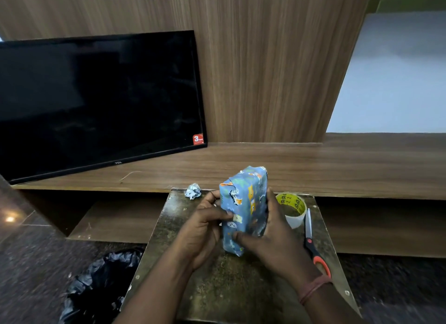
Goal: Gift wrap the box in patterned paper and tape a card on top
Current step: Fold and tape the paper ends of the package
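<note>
The box (pixel 246 203), wrapped in blue paper with orange and white figures, stands on end on a small dark table (pixel 229 280). My left hand (pixel 204 227) holds its left side, with the thumb pressed on the front face. On the other side my right hand (pixel 272 239) grips it, fingers curled round the right edge and the thumb low on the front. The paper at the top end is folded and crumpled. No card is in view.
A tape roll (pixel 293 209) with yellow print and red-handled scissors (pixel 312 244) lie right of the box. A crumpled paper scrap (pixel 192 191) sits at the table's far left corner. A black TV (pixel 96 101) leans on the wooden shelf behind. A black-lined bin (pixel 101 285) stands at lower left.
</note>
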